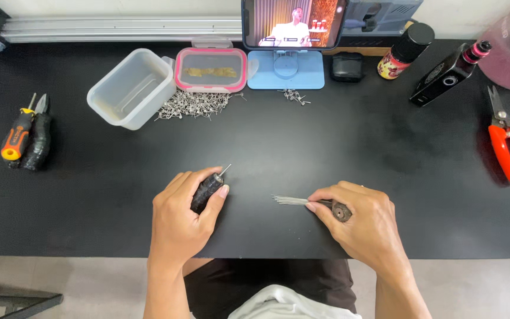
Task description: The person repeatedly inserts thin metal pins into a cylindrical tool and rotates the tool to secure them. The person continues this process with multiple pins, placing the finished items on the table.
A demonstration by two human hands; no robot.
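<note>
On the black table, the left hand grips a dark tool, its tip pointing up-right, away from the person. The right hand pinches a wire bundle lying left-right, ends leftward. Feeding one wire would want ends level and both hands steady.

Bright, even overhead light; sharp focus; soft glare on black table toward 12 o'clock; mild edge distortion.
</note>
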